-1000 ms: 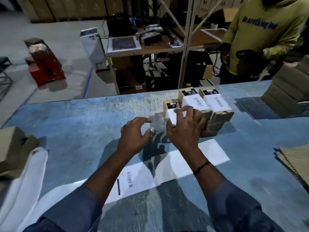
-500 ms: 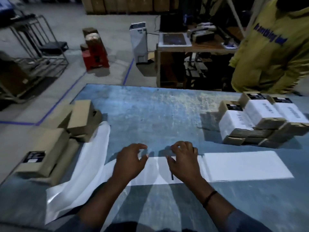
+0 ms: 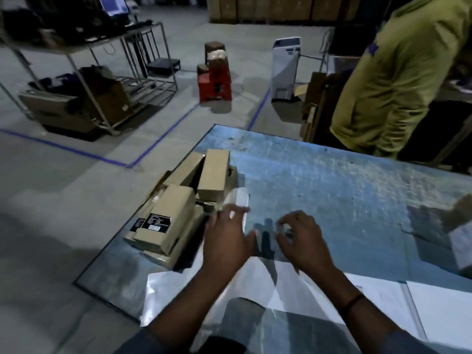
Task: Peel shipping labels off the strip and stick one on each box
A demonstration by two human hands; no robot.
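Note:
Several plain brown cardboard boxes (image 3: 176, 215) lie piled at the left corner of the blue table (image 3: 332, 185); one bears a black sticker. My left hand (image 3: 227, 241) stretches toward that pile, fingers straight, fingertips near the closest box; motion blur hides whether they touch. Beside it my right hand (image 3: 304, 241) hovers over the table with loosely bent fingers and nothing visible in it. The white label strip (image 3: 378, 295) runs along the near edge under my forearms, its glossy peeled backing (image 3: 166, 295) trailing left. At the right edge a white-labelled box (image 3: 461, 241) shows, blurred.
A person in a yellow-green hoodie (image 3: 398, 80) stands at the far right side of the table. On the floor beyond are a red stool (image 3: 215, 80), a white upright device (image 3: 284, 67) and a metal rack (image 3: 84, 83) with boxes. Blue tape lines mark the floor.
The view has swung left, from the labelled boxes to the unlabelled pile. Both hands left the strip and moved left, the left hand reaching toward the pile.

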